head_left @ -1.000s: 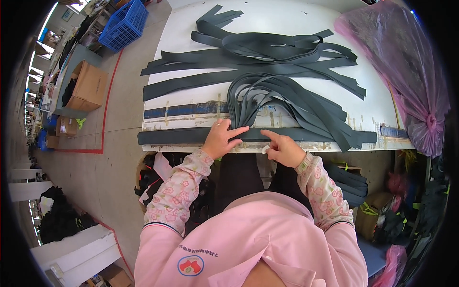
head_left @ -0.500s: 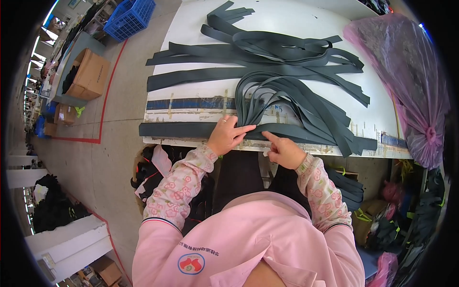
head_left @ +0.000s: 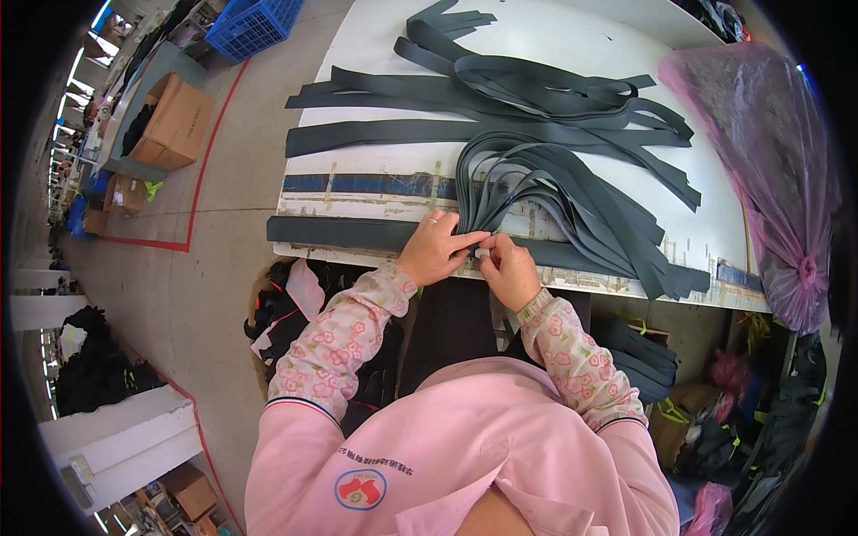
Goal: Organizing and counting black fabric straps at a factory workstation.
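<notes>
A long dark grey fabric strip [head_left: 349, 234] lies along the near edge of the white table [head_left: 572, 45]. My left hand [head_left: 435, 249] and my right hand [head_left: 507, 268] meet on it, both pinching the strip at one spot. Just beyond my fingers a folded bundle of dark strips [head_left: 554, 192] fans out to the right. More dark strips [head_left: 465, 89] lie spread across the far part of the table.
A pink plastic bag [head_left: 769, 152] sits at the table's right end. A blue crate [head_left: 250, 27] and a cardboard box [head_left: 174, 121] stand on the floor to the left. Dark fabric scraps [head_left: 286, 304] lie under the table edge.
My hands have come together: the right one slid left along the strip until its fingers met the left hand's. The view shifted slightly.
</notes>
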`<action>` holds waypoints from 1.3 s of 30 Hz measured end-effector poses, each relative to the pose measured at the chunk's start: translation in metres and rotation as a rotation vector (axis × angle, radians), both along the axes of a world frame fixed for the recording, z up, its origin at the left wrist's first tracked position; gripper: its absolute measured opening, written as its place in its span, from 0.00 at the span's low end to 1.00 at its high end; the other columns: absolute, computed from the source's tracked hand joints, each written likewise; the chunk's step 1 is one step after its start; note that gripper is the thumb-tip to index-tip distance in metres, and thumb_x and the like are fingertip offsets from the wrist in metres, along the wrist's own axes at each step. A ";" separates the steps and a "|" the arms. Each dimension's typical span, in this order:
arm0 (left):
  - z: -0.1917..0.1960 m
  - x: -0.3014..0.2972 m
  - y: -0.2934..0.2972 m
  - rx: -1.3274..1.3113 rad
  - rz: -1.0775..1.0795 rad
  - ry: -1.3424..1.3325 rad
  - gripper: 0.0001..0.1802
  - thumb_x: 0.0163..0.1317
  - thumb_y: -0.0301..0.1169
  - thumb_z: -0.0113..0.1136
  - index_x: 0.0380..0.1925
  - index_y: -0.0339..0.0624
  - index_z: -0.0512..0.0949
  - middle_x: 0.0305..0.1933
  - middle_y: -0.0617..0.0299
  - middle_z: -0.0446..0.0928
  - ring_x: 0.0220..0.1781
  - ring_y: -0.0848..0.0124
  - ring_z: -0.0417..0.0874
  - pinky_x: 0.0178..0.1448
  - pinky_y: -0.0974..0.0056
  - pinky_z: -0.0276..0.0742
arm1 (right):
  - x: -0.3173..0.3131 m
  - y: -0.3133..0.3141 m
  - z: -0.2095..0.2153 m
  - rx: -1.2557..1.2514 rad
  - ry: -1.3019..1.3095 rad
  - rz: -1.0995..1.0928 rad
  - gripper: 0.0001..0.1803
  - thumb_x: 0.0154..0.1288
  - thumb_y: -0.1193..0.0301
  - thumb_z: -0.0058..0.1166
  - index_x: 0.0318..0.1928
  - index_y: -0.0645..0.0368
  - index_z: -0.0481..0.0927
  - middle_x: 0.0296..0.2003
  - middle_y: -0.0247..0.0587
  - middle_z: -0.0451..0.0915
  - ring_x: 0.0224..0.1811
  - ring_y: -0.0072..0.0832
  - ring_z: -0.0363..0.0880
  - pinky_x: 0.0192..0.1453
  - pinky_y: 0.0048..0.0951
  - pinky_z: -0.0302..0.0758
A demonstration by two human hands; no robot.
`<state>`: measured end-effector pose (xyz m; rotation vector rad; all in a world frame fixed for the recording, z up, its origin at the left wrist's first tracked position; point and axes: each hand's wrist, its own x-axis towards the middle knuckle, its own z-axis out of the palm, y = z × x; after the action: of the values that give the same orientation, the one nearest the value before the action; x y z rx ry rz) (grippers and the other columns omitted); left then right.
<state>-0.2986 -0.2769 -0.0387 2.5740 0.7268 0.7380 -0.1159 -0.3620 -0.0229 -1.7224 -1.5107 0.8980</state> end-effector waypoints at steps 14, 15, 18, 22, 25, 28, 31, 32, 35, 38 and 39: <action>0.001 -0.001 -0.002 0.009 0.014 0.021 0.27 0.54 0.28 0.66 0.56 0.62 0.84 0.34 0.58 0.67 0.40 0.58 0.70 0.45 0.55 0.70 | -0.013 -0.001 -0.011 0.105 -0.151 0.010 0.07 0.60 0.73 0.58 0.40 0.56 0.79 0.21 0.37 0.79 0.26 0.42 0.79 0.47 0.41 0.69; 0.001 -0.001 -0.002 0.011 0.018 0.015 0.27 0.54 0.28 0.66 0.56 0.62 0.84 0.34 0.58 0.67 0.40 0.57 0.70 0.45 0.55 0.70 | -0.014 -0.002 -0.012 0.112 -0.185 0.007 0.07 0.60 0.73 0.58 0.40 0.56 0.79 0.22 0.37 0.80 0.26 0.42 0.79 0.48 0.41 0.69; 0.001 -0.001 -0.003 0.012 0.015 0.020 0.27 0.54 0.28 0.66 0.56 0.63 0.83 0.35 0.58 0.66 0.40 0.57 0.70 0.46 0.55 0.70 | -0.010 -0.001 -0.009 0.069 -0.147 0.020 0.08 0.60 0.73 0.58 0.40 0.57 0.80 0.22 0.39 0.80 0.26 0.42 0.80 0.46 0.41 0.71; 0.003 -0.001 -0.005 -0.001 0.000 0.031 0.29 0.53 0.27 0.66 0.57 0.64 0.83 0.35 0.58 0.65 0.40 0.57 0.70 0.47 0.55 0.71 | 0.023 -0.013 0.004 -0.082 0.107 -0.044 0.09 0.61 0.74 0.58 0.42 0.62 0.81 0.23 0.45 0.81 0.26 0.37 0.82 0.38 0.38 0.76; 0.002 -0.004 -0.004 -0.003 0.000 0.056 0.29 0.53 0.27 0.66 0.58 0.64 0.82 0.35 0.58 0.65 0.40 0.57 0.70 0.48 0.55 0.70 | 0.086 -0.030 0.003 -0.051 0.134 -0.165 0.08 0.62 0.76 0.59 0.42 0.65 0.81 0.24 0.40 0.82 0.24 0.23 0.78 0.32 0.28 0.74; 0.012 0.001 -0.003 0.001 -0.009 0.085 0.29 0.54 0.28 0.66 0.59 0.65 0.82 0.35 0.58 0.64 0.40 0.57 0.70 0.48 0.54 0.70 | 0.144 -0.054 0.009 -0.034 0.156 -0.281 0.08 0.63 0.77 0.59 0.42 0.65 0.80 0.23 0.35 0.79 0.25 0.19 0.76 0.32 0.26 0.73; 0.011 0.000 -0.002 -0.009 0.001 0.131 0.29 0.55 0.31 0.68 0.59 0.64 0.82 0.36 0.57 0.65 0.41 0.56 0.69 0.48 0.54 0.70 | 0.161 -0.064 0.006 -0.003 0.027 -0.265 0.08 0.63 0.77 0.58 0.43 0.64 0.79 0.21 0.38 0.78 0.23 0.23 0.76 0.31 0.28 0.73; 0.010 -0.002 -0.003 -0.012 0.012 0.125 0.29 0.55 0.32 0.69 0.59 0.64 0.82 0.36 0.56 0.65 0.42 0.56 0.69 0.49 0.54 0.70 | 0.159 -0.065 0.008 0.007 -0.044 -0.213 0.08 0.63 0.77 0.57 0.43 0.64 0.79 0.21 0.40 0.77 0.23 0.27 0.76 0.31 0.30 0.73; 0.008 -0.003 -0.003 -0.009 0.002 0.117 0.30 0.54 0.36 0.72 0.60 0.64 0.81 0.37 0.56 0.66 0.42 0.55 0.69 0.49 0.54 0.69 | 0.153 -0.068 0.013 0.029 -0.107 -0.196 0.07 0.63 0.77 0.56 0.42 0.64 0.79 0.21 0.44 0.77 0.23 0.35 0.78 0.31 0.34 0.74; 0.008 -0.001 -0.006 -0.061 0.017 0.133 0.29 0.53 0.35 0.72 0.59 0.63 0.82 0.37 0.55 0.65 0.42 0.55 0.69 0.50 0.54 0.69 | 0.152 -0.070 0.016 0.027 -0.124 -0.211 0.07 0.63 0.76 0.56 0.41 0.64 0.79 0.22 0.46 0.79 0.25 0.42 0.80 0.33 0.37 0.75; 0.008 -0.001 -0.007 -0.058 0.006 0.137 0.29 0.53 0.35 0.72 0.59 0.63 0.82 0.37 0.55 0.65 0.42 0.55 0.69 0.50 0.54 0.69 | 0.151 -0.070 0.016 0.023 -0.133 -0.204 0.08 0.62 0.76 0.56 0.42 0.63 0.79 0.23 0.46 0.79 0.25 0.43 0.81 0.33 0.38 0.76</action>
<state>-0.2992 -0.2839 -0.0305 2.5892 0.7862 0.5386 0.0354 -0.4323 -0.0065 -1.9112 -1.3910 0.6702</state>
